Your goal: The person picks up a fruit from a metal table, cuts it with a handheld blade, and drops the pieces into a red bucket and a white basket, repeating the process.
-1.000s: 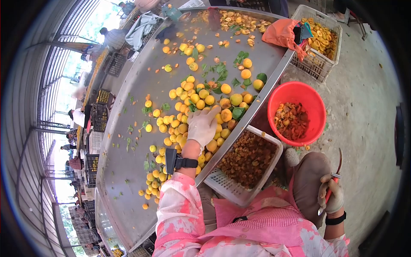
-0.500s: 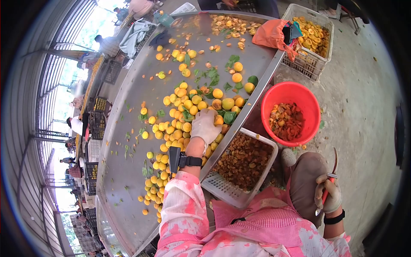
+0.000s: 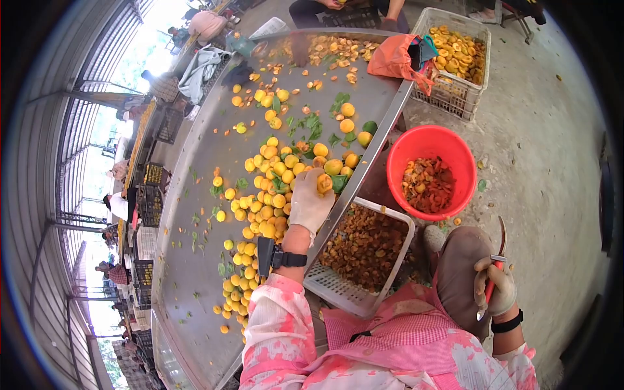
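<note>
The left hand [image 3: 311,203], gloved, has its fingers closed on an orange fruit [image 3: 324,184] over the near right part of the metal table [image 3: 195,273] — yellow fruits [image 3: 268,211] lie beside it. The right hand [image 3: 499,290], gloved, clamps its fingers round a red-handled tool [image 3: 494,279] with a curved blade, right of the near white basket [image 3: 351,294] and nearer than the red bucket [image 3: 465,170].

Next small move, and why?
Probably lift the left hand off the pile and bring its fruit toward the curved knife. The fingers look closed around that fruit, while the right hand holds the knife out beyond the red bucket, well apart from it.
</note>
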The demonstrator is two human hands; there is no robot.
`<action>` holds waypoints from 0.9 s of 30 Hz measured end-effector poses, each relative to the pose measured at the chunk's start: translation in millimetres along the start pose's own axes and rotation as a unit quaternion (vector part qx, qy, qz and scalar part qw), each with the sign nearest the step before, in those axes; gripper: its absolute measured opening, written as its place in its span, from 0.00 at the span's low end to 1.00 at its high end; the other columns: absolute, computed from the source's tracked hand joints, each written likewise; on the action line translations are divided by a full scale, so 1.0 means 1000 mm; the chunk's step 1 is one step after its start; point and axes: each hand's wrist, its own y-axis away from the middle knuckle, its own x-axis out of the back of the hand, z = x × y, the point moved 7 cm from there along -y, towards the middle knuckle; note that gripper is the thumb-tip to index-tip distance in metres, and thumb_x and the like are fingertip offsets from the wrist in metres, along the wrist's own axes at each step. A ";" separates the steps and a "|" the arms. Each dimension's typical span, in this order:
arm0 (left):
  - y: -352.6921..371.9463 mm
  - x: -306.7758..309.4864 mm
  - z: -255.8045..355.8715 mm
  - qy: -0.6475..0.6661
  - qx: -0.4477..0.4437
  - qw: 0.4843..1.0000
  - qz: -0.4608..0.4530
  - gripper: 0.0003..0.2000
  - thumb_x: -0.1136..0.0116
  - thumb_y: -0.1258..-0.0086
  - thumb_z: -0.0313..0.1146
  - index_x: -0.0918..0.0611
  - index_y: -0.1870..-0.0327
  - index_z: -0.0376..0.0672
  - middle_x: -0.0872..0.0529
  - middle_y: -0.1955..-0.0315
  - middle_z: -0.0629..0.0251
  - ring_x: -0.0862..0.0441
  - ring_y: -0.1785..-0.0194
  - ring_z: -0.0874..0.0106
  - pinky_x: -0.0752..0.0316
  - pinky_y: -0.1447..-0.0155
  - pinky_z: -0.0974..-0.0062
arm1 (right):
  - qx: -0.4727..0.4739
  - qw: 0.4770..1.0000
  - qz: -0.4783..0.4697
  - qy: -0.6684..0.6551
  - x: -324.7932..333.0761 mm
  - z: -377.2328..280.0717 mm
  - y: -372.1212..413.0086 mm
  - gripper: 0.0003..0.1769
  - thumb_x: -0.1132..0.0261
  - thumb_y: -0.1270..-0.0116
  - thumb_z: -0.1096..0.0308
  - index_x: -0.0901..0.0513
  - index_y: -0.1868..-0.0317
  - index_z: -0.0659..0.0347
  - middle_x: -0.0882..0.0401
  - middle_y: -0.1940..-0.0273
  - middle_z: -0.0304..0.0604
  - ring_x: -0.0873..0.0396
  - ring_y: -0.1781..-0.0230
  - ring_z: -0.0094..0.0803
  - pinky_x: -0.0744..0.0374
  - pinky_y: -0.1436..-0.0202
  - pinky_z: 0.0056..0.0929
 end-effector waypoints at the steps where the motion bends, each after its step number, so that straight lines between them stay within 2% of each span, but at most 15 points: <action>1: 0.000 -0.005 0.003 -0.010 0.006 1.000 -0.017 0.22 0.36 0.42 0.30 0.23 0.45 0.37 0.21 0.52 0.48 0.23 0.46 0.49 0.26 0.41 0.60 | 0.002 1.000 0.000 -0.004 0.001 0.000 0.001 0.15 0.52 0.28 0.67 0.24 0.55 0.72 0.25 0.83 0.48 0.30 0.91 0.34 0.30 0.87 0.27; 3: -0.001 -0.013 0.002 -0.019 0.011 0.999 -0.035 0.22 0.36 0.42 0.30 0.22 0.45 0.37 0.21 0.52 0.47 0.23 0.46 0.49 0.26 0.41 0.60 | 0.000 1.000 0.004 0.002 0.000 -0.002 0.002 0.15 0.52 0.28 0.68 0.24 0.55 0.72 0.25 0.83 0.48 0.30 0.91 0.34 0.30 0.87 0.27; 5: -0.001 -0.025 -0.010 0.017 0.014 0.999 -0.027 0.23 0.35 0.41 0.31 0.22 0.44 0.36 0.19 0.53 0.50 0.20 0.48 0.55 0.25 0.42 0.64 | 0.001 1.000 0.011 0.008 0.003 -0.005 0.003 0.15 0.52 0.28 0.68 0.24 0.55 0.72 0.25 0.83 0.48 0.30 0.91 0.34 0.30 0.87 0.27; 6: -0.001 -0.030 -0.015 0.019 0.010 0.999 -0.030 0.23 0.35 0.41 0.31 0.22 0.44 0.36 0.19 0.53 0.50 0.20 0.48 0.55 0.25 0.42 0.64 | -0.006 1.000 0.012 0.000 0.005 -0.004 0.004 0.15 0.52 0.28 0.68 0.24 0.54 0.72 0.25 0.83 0.48 0.30 0.91 0.34 0.30 0.87 0.27; 8: 0.000 -0.029 -0.019 0.138 0.100 0.984 -0.050 0.24 0.36 0.40 0.32 0.22 0.41 0.36 0.19 0.49 0.47 0.20 0.46 0.54 0.24 0.42 0.63 | -0.015 1.000 0.014 -0.009 0.007 -0.002 0.005 0.15 0.52 0.28 0.68 0.25 0.54 0.72 0.24 0.82 0.48 0.30 0.91 0.34 0.30 0.87 0.27; 9: 0.004 -0.032 -0.021 0.149 0.150 0.973 -0.092 0.25 0.36 0.39 0.33 0.23 0.40 0.35 0.18 0.48 0.47 0.19 0.45 0.56 0.23 0.44 0.65 | -0.016 1.000 0.014 -0.008 0.008 -0.003 0.004 0.15 0.52 0.28 0.68 0.25 0.55 0.72 0.24 0.82 0.48 0.31 0.91 0.34 0.30 0.87 0.28; 13: 0.006 -0.032 -0.024 0.162 0.117 0.977 -0.070 0.25 0.36 0.38 0.32 0.23 0.39 0.35 0.19 0.47 0.48 0.19 0.47 0.55 0.22 0.45 0.65 | -0.021 1.000 0.013 -0.016 0.008 -0.005 0.003 0.14 0.52 0.29 0.68 0.25 0.55 0.72 0.24 0.82 0.49 0.31 0.92 0.34 0.30 0.87 0.28; 15: -0.001 -0.020 -0.016 0.038 0.033 0.999 -0.005 0.25 0.35 0.39 0.30 0.23 0.39 0.36 0.21 0.47 0.48 0.20 0.47 0.52 0.22 0.45 0.63 | -0.017 1.000 0.011 -0.017 0.011 -0.004 0.002 0.14 0.51 0.29 0.68 0.24 0.55 0.72 0.24 0.82 0.49 0.31 0.91 0.34 0.30 0.87 0.28; 16: -0.004 -0.018 -0.011 0.039 0.031 0.999 -0.006 0.25 0.35 0.39 0.30 0.23 0.39 0.36 0.21 0.47 0.48 0.20 0.47 0.52 0.22 0.45 0.63 | -0.015 1.000 0.006 -0.017 0.011 -0.004 0.002 0.14 0.51 0.29 0.68 0.24 0.55 0.72 0.24 0.82 0.49 0.30 0.91 0.34 0.30 0.87 0.27; 18: -0.009 -0.015 0.001 -0.076 0.000 0.997 -0.033 0.27 0.35 0.41 0.28 0.24 0.38 0.38 0.23 0.48 0.48 0.22 0.46 0.50 0.22 0.47 0.60 | -0.016 1.000 0.012 -0.014 0.012 -0.005 0.001 0.15 0.51 0.29 0.68 0.24 0.55 0.72 0.24 0.82 0.49 0.30 0.91 0.34 0.30 0.87 0.27; 20: -0.011 -0.020 0.002 -0.082 -0.004 0.996 -0.039 0.28 0.35 0.42 0.26 0.25 0.37 0.40 0.24 0.48 0.47 0.24 0.46 0.48 0.22 0.46 0.57 | -0.018 1.000 0.017 -0.012 0.013 -0.005 0.000 0.15 0.51 0.29 0.67 0.24 0.55 0.72 0.24 0.82 0.49 0.30 0.91 0.34 0.30 0.87 0.27; 22: -0.014 -0.030 0.002 -0.162 0.006 0.983 -0.080 0.26 0.36 0.42 0.25 0.25 0.39 0.40 0.24 0.49 0.47 0.24 0.46 0.48 0.21 0.46 0.57 | -0.009 1.000 0.008 -0.008 0.015 -0.007 0.000 0.15 0.50 0.29 0.67 0.24 0.55 0.72 0.23 0.82 0.49 0.29 0.91 0.34 0.30 0.87 0.27; 23: -0.016 -0.032 0.004 -0.161 0.003 0.983 -0.083 0.26 0.36 0.42 0.25 0.25 0.39 0.40 0.24 0.49 0.47 0.24 0.46 0.48 0.21 0.46 0.57 | -0.008 1.000 0.012 -0.009 0.016 -0.007 0.001 0.15 0.50 0.29 0.67 0.24 0.55 0.72 0.23 0.82 0.49 0.29 0.91 0.34 0.30 0.87 0.27; 27: -0.015 -0.034 0.013 -0.218 -0.065 0.972 -0.058 0.23 0.38 0.43 0.24 0.23 0.42 0.39 0.22 0.52 0.48 0.23 0.49 0.47 0.23 0.48 0.54 | -0.018 1.000 0.010 -0.013 0.017 -0.007 0.002 0.15 0.50 0.29 0.66 0.24 0.55 0.72 0.23 0.82 0.49 0.29 0.90 0.34 0.30 0.86 0.27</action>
